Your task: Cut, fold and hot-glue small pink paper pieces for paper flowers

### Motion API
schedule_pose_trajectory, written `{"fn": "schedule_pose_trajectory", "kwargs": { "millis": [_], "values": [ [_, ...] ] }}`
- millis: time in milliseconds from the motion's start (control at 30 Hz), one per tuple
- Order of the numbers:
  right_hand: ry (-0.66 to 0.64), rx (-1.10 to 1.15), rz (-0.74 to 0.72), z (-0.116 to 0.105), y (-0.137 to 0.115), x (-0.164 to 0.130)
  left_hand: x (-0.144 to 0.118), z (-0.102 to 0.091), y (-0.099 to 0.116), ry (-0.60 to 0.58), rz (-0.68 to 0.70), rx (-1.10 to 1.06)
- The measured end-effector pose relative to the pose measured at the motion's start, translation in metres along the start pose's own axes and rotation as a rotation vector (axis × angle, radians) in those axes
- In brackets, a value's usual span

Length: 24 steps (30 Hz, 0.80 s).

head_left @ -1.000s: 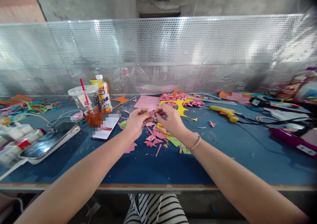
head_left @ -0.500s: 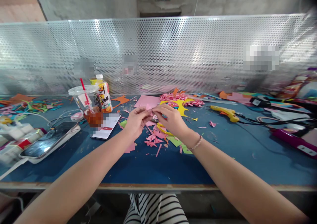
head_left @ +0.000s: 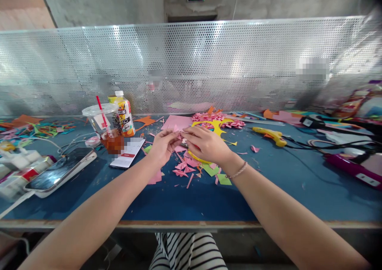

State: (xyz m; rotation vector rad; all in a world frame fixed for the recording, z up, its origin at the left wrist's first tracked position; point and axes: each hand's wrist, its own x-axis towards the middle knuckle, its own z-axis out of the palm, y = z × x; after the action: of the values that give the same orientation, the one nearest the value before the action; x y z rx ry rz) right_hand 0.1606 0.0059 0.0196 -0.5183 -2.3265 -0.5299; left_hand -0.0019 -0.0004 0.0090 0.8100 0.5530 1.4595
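Between the fingertips of both hands is a small folded piece of pink paper point(head_left: 176, 129), partly hidden by the fingers. My left hand point(head_left: 163, 144) pinches it from the left. From the right, my right hand point(head_left: 205, 142) closes on it, its fingers bent over the paper. Yellow-handled scissors point(head_left: 197, 157) lie beneath my right hand, mostly covered. Just below the hands lie several folded pink paper pieces point(head_left: 182, 168) among pink strips and green paper scraps point(head_left: 224, 179). A pink paper sheet point(head_left: 176, 121) lies behind the hands.
A cup of brown drink point(head_left: 111, 140), a bottle point(head_left: 127, 117) and two phones point(head_left: 62, 170) stand or lie on the left. Cut yellow paper point(head_left: 219, 127) and a pink paper pile point(head_left: 205, 116) are behind. A yellow glue gun point(head_left: 270, 136) with cables lies right. A perforated metal screen point(head_left: 191, 63) borders the table.
My right hand has turned slightly, its fingers now more bent over the pink paper. The paper's pointed tip shows more above my left fingertips. The scattered scraps look the same.
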Motion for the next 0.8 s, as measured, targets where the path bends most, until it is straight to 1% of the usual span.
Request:
{"fn": "schedule_pose_trajectory", "kwargs": {
  "millis": [100, 233, 333, 400, 433, 533, 600, 667, 800],
  "values": [
    [-0.057, -0.071, -0.009, -0.001, -0.004, 0.002, -0.001, 0.002, 0.001, 0.023, -0.007, -0.014],
    [-0.141, -0.194, 0.012, -0.003, -0.010, 0.005, 0.000, 0.001, 0.000, 0.046, 0.016, -0.019],
    [-0.165, -0.189, 0.029, -0.003, -0.010, 0.006, 0.002, -0.002, -0.001, 0.032, 0.020, -0.021],
    [-0.132, -0.101, 0.065, 0.000, -0.007, 0.004, 0.004, -0.004, -0.001, 0.018, 0.007, -0.016],
    [-0.090, -0.027, 0.103, 0.002, -0.005, 0.003, 0.005, -0.005, 0.000, 0.010, -0.003, -0.011],
    [0.118, 0.252, 0.306, 0.011, 0.002, 0.001, 0.006, -0.006, 0.001, -0.019, -0.033, 0.008],
    [0.213, 0.375, 0.425, 0.015, 0.004, 0.001, 0.006, -0.006, 0.001, -0.036, -0.033, 0.015],
    [0.228, 0.422, 0.469, 0.017, 0.005, 0.002, 0.006, -0.006, 0.001, -0.050, -0.028, 0.016],
    [0.165, 0.412, 0.425, 0.016, 0.002, 0.005, 0.006, -0.007, 0.000, -0.078, -0.047, 0.022]
  ]
}}
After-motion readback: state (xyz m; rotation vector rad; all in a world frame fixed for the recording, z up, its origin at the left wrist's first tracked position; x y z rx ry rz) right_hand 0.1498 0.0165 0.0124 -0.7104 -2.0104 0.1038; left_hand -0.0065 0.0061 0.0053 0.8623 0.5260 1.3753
